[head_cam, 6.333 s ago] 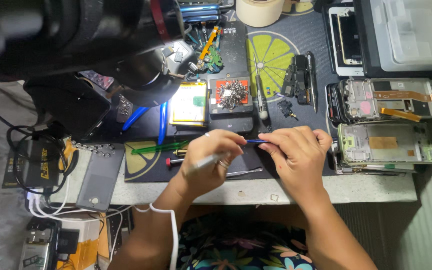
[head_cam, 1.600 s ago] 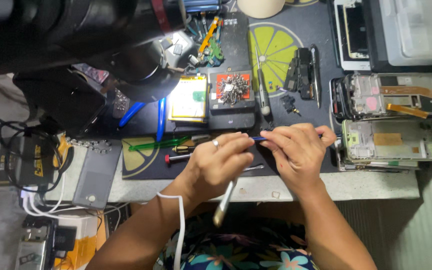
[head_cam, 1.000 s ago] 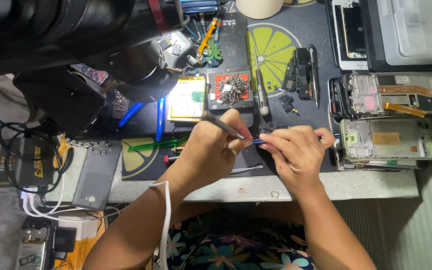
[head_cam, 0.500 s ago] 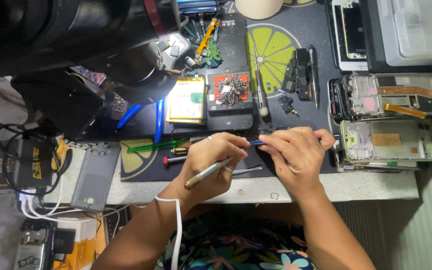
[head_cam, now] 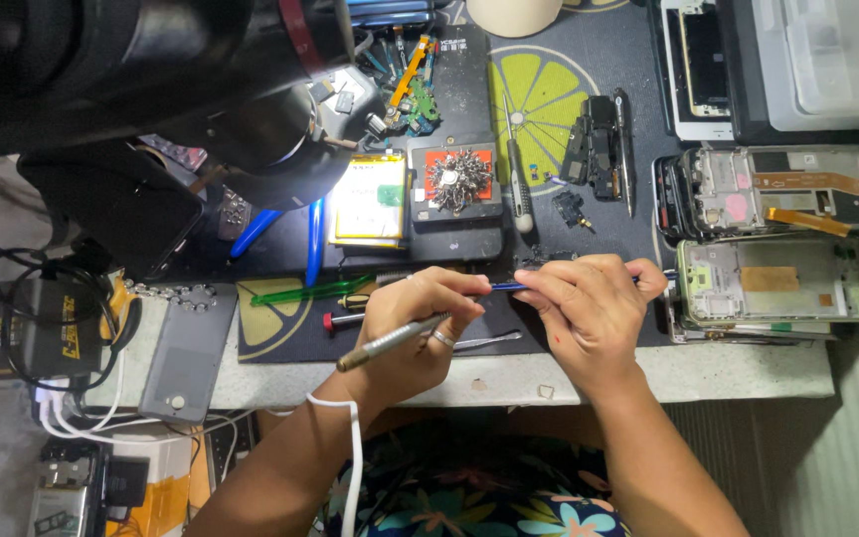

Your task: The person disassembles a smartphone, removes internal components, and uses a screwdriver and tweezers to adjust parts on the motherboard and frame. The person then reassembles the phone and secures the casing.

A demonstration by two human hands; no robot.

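Note:
My left hand (head_cam: 420, 323) grips a slim metal tool (head_cam: 390, 343) that points back toward my body, and its fingertips also pinch a thin blue tool (head_cam: 509, 286). My right hand (head_cam: 589, 313) is closed around the other end of that blue tool, over the front edge of the dark work mat (head_cam: 280, 323). Both hands almost touch above the mat. What lies under my right palm is hidden.
Opened phone frames (head_cam: 777, 283) are stacked at the right. A dark block with a pile of screws (head_cam: 456, 179), a battery (head_cam: 368, 199), screwdrivers (head_cam: 350, 320), tweezers (head_cam: 489, 341) and a grey phone (head_cam: 186, 348) lie around. A large black microscope head (head_cam: 151, 89) overhangs the left.
My left hand swung the metal tool up toward the screws and brought it back down, handle toward me. My right hand stayed on the blue tool.

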